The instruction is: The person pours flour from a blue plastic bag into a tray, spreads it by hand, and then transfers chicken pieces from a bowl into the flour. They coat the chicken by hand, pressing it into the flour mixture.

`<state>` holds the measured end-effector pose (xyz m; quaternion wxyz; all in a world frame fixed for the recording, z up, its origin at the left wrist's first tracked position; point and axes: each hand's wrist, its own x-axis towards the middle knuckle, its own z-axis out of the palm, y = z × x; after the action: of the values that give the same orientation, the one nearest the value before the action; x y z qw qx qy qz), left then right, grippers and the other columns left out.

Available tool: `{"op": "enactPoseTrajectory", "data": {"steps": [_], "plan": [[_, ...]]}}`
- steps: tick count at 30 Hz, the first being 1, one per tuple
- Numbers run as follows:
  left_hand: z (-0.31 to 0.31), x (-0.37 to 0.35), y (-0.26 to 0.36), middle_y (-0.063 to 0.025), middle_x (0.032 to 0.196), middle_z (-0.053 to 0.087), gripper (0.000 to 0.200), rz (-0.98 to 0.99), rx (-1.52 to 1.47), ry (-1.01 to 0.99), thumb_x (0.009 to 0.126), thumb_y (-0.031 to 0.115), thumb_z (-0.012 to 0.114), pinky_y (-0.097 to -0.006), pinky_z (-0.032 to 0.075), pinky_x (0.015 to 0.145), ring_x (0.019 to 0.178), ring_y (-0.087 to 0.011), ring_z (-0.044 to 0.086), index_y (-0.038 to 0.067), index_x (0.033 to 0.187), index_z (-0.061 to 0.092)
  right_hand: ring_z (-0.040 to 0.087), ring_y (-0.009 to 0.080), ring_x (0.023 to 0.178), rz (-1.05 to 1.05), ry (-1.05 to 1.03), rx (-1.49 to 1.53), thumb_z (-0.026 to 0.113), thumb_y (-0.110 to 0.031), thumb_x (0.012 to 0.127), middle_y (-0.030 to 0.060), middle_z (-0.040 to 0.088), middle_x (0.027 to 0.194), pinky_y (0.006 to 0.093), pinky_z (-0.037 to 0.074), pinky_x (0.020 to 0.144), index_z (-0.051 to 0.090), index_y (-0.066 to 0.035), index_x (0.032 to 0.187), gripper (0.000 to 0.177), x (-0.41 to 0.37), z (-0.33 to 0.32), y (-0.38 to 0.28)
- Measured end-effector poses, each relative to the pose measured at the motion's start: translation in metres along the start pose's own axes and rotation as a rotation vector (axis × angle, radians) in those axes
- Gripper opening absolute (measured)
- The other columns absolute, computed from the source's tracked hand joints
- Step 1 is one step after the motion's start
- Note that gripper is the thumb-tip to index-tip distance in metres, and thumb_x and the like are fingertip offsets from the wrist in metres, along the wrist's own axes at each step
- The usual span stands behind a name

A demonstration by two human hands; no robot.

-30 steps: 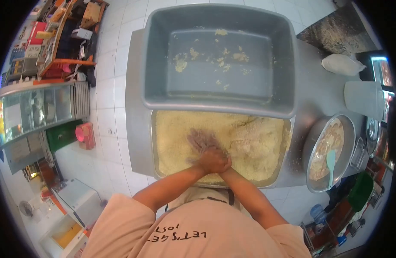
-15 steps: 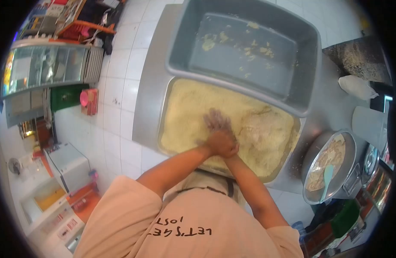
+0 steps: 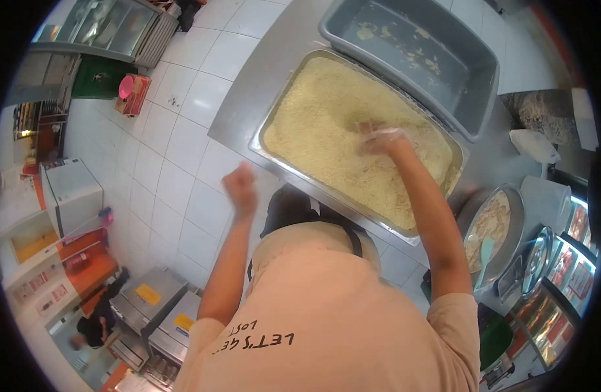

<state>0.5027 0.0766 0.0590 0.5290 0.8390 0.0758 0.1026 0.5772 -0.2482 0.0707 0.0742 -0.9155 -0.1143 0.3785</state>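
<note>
A shallow metal tray (image 3: 272, 155) holds a thick bed of pale yellow flour-like coating (image 3: 326, 117). My right hand (image 3: 383, 138), dusted with powder, reaches into the coating right of the tray's middle. Its fingers point left and look spread, their tips partly sunk in the powder. Off the tray's near left corner, my left hand (image 3: 240, 187) is raised over the floor, blurred, with its fingers curled in and nothing visible in it.
A deep grey tub (image 3: 473, 121) with yellow crumbs stands behind the tray on the steel table (image 3: 248, 98). At right, a round metal bowl (image 3: 517, 219) holds a pale wet mixture and a light green spatula (image 3: 484, 258). Another person (image 3: 94, 326) is at lower left.
My two hands were stacked, pressing into the coating; now they are apart. The left has lifted away to the left, and the right remains in the tray. My view has shifted.
</note>
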Motion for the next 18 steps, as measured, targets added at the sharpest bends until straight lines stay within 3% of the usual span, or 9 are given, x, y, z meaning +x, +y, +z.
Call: {"op": "enactPoseTrajectory", "data": {"steps": [3,5,7,9,11,13,15,17,18], "plan": [[-0.084,-0.045,-0.078,-0.0002,0.047,0.027,0.054,-0.193,0.204,0.185,0.099,0.029,0.042,-0.0371,0.017,0.046,0.048,-0.0115,0.024,0.005,0.053,0.028,0.038,0.0285,0.131,0.086,-0.051,-0.023,0.057,-0.035,0.086,0.0107,0.039,0.144,0.0441,0.031,0.108,0.035,-0.018,0.143,0.063,-0.029,-0.032,-0.020],[-0.133,-0.095,-0.138,-0.0031,0.046,0.029,0.056,-0.352,0.295,0.242,0.099,0.030,0.042,-0.0386,0.019,0.046,0.045,-0.0135,0.026,0.003,0.052,0.029,0.040,0.0254,0.131,0.088,0.331,-0.025,0.048,-0.051,0.089,0.0054,0.043,0.142,0.0489,0.031,0.105,0.044,-0.025,0.134,0.052,-0.074,-0.032,-0.046],[-0.182,-0.169,-0.228,-0.0090,0.044,0.034,0.057,-0.513,0.457,0.265,0.098,0.029,0.043,-0.0429,0.025,0.048,0.043,-0.0195,0.032,-0.004,0.052,0.036,0.039,0.0273,0.131,0.093,0.467,-0.072,0.049,-0.053,0.088,0.0081,0.044,0.141,0.0494,0.031,0.105,0.045,-0.020,0.133,0.056,-0.090,-0.007,-0.067],[-0.226,-0.240,-0.258,-0.0207,0.052,0.052,0.055,-0.700,0.567,0.076,0.094,0.032,0.043,-0.0487,0.034,0.055,0.051,-0.0318,0.049,-0.009,0.060,0.055,0.038,0.0292,0.132,0.096,0.605,-0.124,0.050,-0.055,0.087,0.0108,0.044,0.140,0.0499,0.031,0.105,0.046,-0.016,0.132,0.060,-0.083,0.055,-0.069],[-0.251,-0.279,-0.261,-0.0223,0.061,0.059,0.054,-0.937,0.688,-0.066,0.091,0.038,0.045,-0.0473,0.042,0.061,0.060,-0.0354,0.058,-0.007,0.066,0.062,0.033,0.0328,0.135,0.289,0.636,-0.184,0.049,-0.052,0.087,0.0177,0.040,0.142,0.0472,0.030,0.107,0.042,-0.005,0.134,0.067,-0.050,0.141,-0.047],[-0.266,-0.289,-0.259,-0.0218,0.063,0.061,0.053,-1.025,0.713,-0.110,0.090,0.039,0.046,-0.0468,0.044,0.063,0.062,-0.0362,0.060,-0.005,0.067,0.064,0.027,0.0340,0.137,0.486,-0.042,0.441,0.048,-0.046,0.089,0.0214,0.033,0.146,0.0422,0.024,0.112,0.035,0.003,0.139,0.071,-0.032,0.126,-0.053],[-0.274,-0.298,-0.275,-0.0192,0.064,0.062,0.050,-0.852,0.704,-0.244,0.088,0.040,0.047,-0.0460,0.045,0.065,0.063,-0.0356,0.060,-0.001,0.067,0.066,0.023,0.0335,0.139,0.412,0.361,0.393,0.047,-0.042,0.089,0.0207,0.027,0.150,0.0387,0.020,0.114,0.028,0.001,0.143,0.072,0.012,0.238,0.009],[-0.264,-0.263,-0.252,-0.0188,0.065,0.063,0.048,-0.998,0.565,-0.126,0.088,0.039,0.047,-0.0467,0.045,0.067,0.065,-0.0373,0.061,0.000,0.068,0.067,0.021,0.0303,0.141,0.456,0.278,0.548,0.050,-0.029,0.089,0.0181,0.029,0.150,0.0365,0.019,0.115,0.034,0.001,0.140,0.062,-0.008,0.195,-0.010],[-0.260,-0.253,-0.258,-0.0189,0.066,0.063,0.047,-0.950,0.526,-0.100,0.089,0.040,0.048,-0.0474,0.045,0.066,0.066,-0.0385,0.061,0.001,0.070,0.067,0.032,0.0290,0.134,0.185,0.597,0.277,0.046,-0.020,0.091,0.0164,0.039,0.142,0.0363,0.026,0.112,0.039,-0.001,0.138,0.051,0.018,0.242,0.039]]}}
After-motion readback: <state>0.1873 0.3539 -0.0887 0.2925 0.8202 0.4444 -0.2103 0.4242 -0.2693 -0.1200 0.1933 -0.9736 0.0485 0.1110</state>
